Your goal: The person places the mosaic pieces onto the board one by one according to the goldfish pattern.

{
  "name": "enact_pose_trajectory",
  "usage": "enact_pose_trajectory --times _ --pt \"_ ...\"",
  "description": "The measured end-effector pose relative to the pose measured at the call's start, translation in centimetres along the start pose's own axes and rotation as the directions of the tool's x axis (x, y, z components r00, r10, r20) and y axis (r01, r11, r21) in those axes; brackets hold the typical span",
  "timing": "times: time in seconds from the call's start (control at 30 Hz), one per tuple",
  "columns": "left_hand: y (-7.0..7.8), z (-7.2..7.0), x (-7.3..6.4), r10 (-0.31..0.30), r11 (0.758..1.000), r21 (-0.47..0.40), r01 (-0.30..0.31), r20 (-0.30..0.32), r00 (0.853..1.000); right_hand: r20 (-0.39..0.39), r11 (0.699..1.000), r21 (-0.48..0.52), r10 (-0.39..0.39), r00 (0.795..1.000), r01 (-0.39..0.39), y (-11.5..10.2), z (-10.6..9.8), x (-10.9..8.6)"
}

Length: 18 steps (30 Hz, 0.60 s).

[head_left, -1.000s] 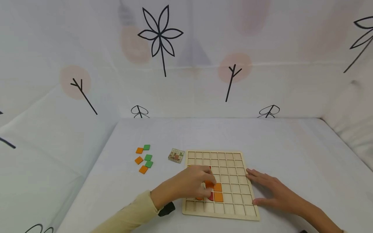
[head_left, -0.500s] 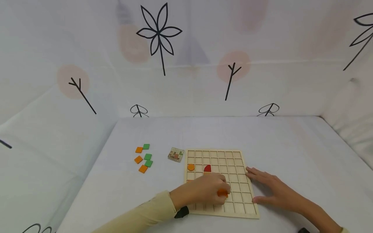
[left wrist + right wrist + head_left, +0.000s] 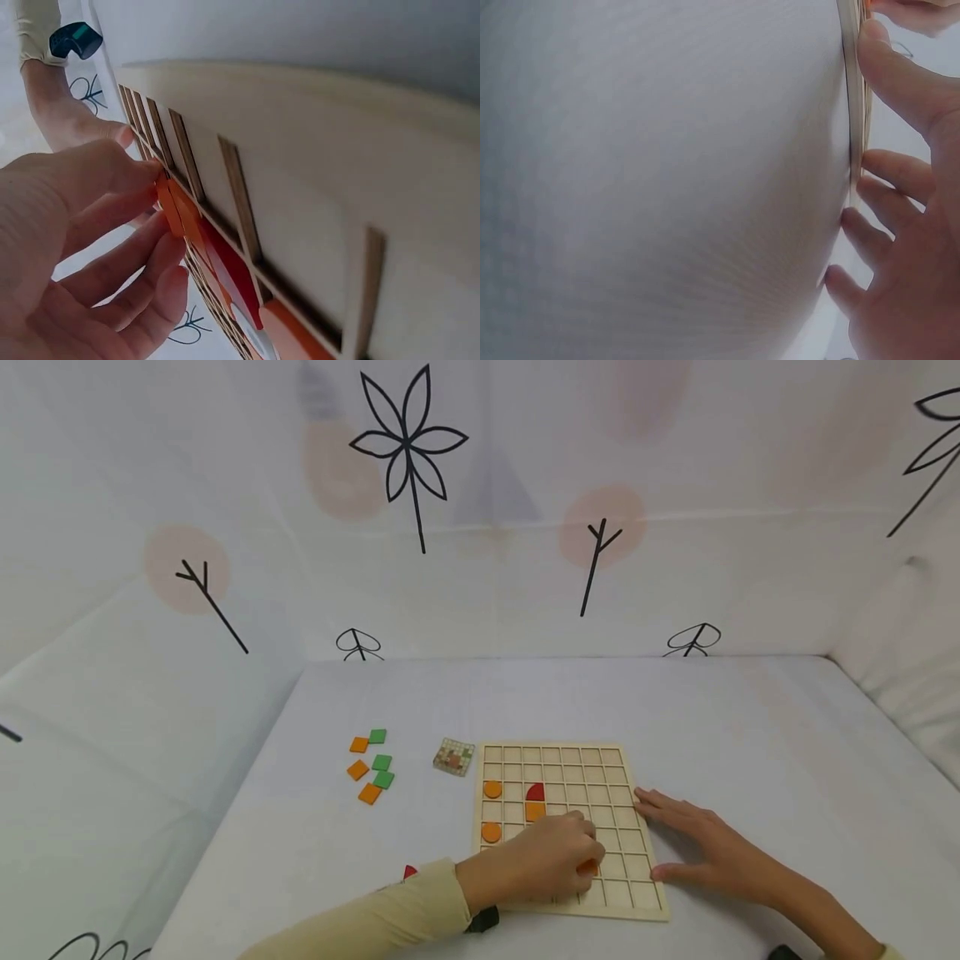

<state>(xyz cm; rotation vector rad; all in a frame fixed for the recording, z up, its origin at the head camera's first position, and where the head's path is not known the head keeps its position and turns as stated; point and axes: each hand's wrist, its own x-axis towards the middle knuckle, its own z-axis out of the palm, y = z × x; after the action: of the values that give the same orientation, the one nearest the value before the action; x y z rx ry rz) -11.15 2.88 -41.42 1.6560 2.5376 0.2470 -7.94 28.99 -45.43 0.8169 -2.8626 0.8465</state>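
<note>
A wooden grid board [image 3: 622, 893] lies on the white table. Over its lower middle, my left hand [image 3: 536, 860] pinches an orange square tile [image 3: 171, 206] between thumb and fingers, right at the cells. Beyond that hand, a red quarter-circle piece [image 3: 536, 792] sits above an orange square [image 3: 536, 812]. Two orange discs, an upper one [image 3: 492, 789] and a lower one [image 3: 491, 832], lie in the left column. In the left wrist view, a red piece [image 3: 231, 274] is set in the grid beside the pinched tile. My right hand [image 3: 701, 847] touches the board's right edge with extended fingers.
Loose orange tiles [image 3: 357, 770] and green tiles [image 3: 382, 762] lie left of the board. Close to its upper left corner is a small patterned card [image 3: 453, 757]. A red piece [image 3: 410, 871] peeks out beside the left sleeve. Printed white cloth rises behind the table.
My left hand has moved right across the board with the orange tile, uncovering the orange discs, the upper red piece and an orange square. The right hand stays at the edge.
</note>
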Motion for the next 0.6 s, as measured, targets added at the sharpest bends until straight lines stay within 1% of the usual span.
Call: enact_pose_trajectory --times 0.17,0.3,0.43,0.53,0.6 --pt "0.2 0.3 -0.1 -0.026 0.999 -0.043 0.025 -0.042 0.999 -0.017 0.999 0.011 -0.032 0.999 0.032 0.0 0.0 0.0" --pt "0.2 0.6 -0.3 -0.026 0.999 -0.035 0.024 -0.06 0.998 -0.026 0.999 0.003 -0.053 0.998 0.053 -0.1 0.0 0.1" --pt "0.1 0.6 -0.8 -0.011 0.999 -0.041 0.007 -0.084 0.996 -0.019 0.999 0.005 -0.036 0.999 0.036 -0.2 -0.1 0.1" --pt "-0.1 0.4 -1.4 -0.017 0.999 -0.045 0.012 -0.108 0.994 -0.018 1.0 -0.012 -0.021 1.0 0.02 -0.3 -0.2 0.1" --pt "-0.2 0.0 -1.8 -0.022 0.999 -0.042 0.016 -0.135 0.991 -0.021 1.0 -0.021 -0.016 1.0 0.016 -0.3 -0.2 0.1"
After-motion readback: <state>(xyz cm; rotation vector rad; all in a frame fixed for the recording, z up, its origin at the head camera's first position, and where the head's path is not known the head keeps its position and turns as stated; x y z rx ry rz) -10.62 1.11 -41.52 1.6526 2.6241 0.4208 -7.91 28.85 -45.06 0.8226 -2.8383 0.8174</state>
